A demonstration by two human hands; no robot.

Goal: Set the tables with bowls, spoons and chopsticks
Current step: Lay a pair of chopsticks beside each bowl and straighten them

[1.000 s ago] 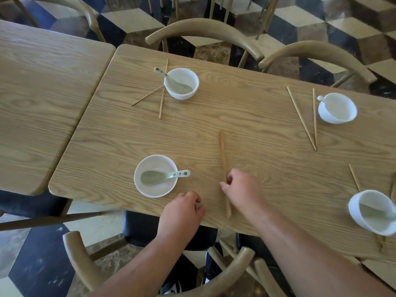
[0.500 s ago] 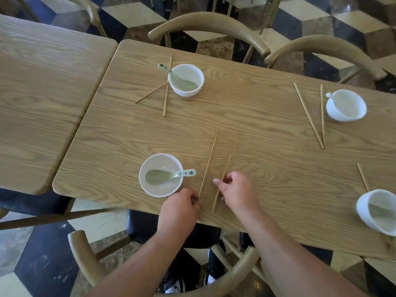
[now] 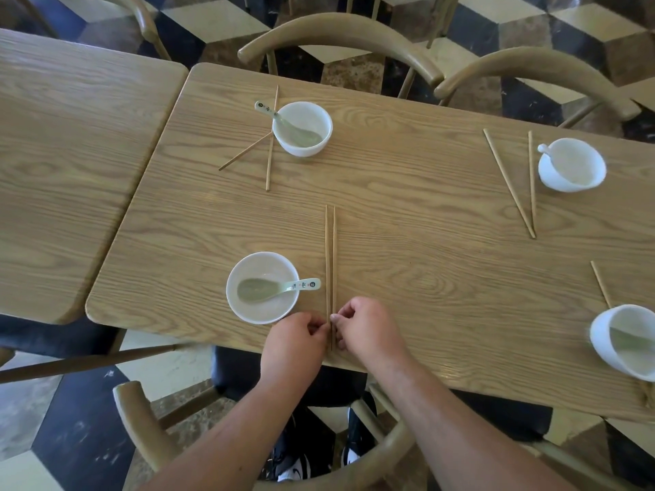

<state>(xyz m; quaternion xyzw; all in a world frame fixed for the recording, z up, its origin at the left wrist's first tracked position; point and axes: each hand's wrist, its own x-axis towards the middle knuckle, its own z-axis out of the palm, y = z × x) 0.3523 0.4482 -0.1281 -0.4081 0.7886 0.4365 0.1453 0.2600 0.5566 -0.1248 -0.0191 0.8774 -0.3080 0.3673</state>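
**Both hands pinching the near ends of a chopstick pair, right by the counter edge**

Your left hand (image 3: 296,343) and right hand (image 3: 368,331) are knuckle to knuckle at the near edge of the counter (image 3: 407,214), forearms coming in from below over a chair back (image 3: 149,423). Each grip is closed in a fingertip pinch on the near ends of the chopsticks (image 3: 330,264), left thumb and finger on one side, right on the other. The two sticks lie flat, side by side and almost touching, pointing straight away from you.

Just left of them sits the near bowl (image 3: 263,288) with a pale green spoon (image 3: 276,288) lying inside, its handle sticking out over the rim toward the chopsticks and nearly reaching them.

The far bowl (image 3: 302,128) also holds a spoon, handle poking out up-left, with a crossed pair of chopsticks beside it. The far-right bowl (image 3: 571,164) has a white spoon in it and a splayed pair to its left. The near-right bowl (image 3: 625,341) is blurry, spoon inside, one stick showing behind it.

Room-wise, the middle of the counter between the four settings is bare wood. Your knuckles are right at the near edge, and a second counter (image 3: 71,178) butts up on the left with a narrow gap.
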